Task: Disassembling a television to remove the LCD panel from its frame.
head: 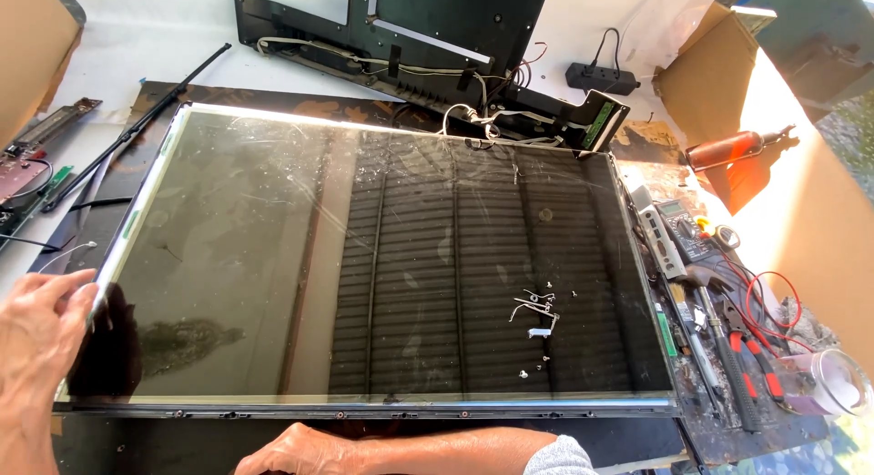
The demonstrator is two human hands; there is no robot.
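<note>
A large dark flat screen panel (pixel 273 257) lies face up on the work table and fills the middle of the head view. My left hand (pixel 36 334) grips its left edge near the front corner, fingers curled over the rim. My right hand (pixel 305 452) rests at the panel's front edge, near the black bottom frame strip (pixel 364 409); what it holds cannot be made out. Small white bits and screws (pixel 537 313) lie on the glass at the right.
A black back cover with wires (pixel 428 47) stands behind the panel. A long black frame strip (pixel 137 125) lies at the left. On the right are a remote (pixel 657 231), a multimeter (pixel 685 227), red-handled pliers (pixel 756 357), a red screwdriver (pixel 728 149), tape roll (pixel 842 384) and cardboard (pixel 801 211).
</note>
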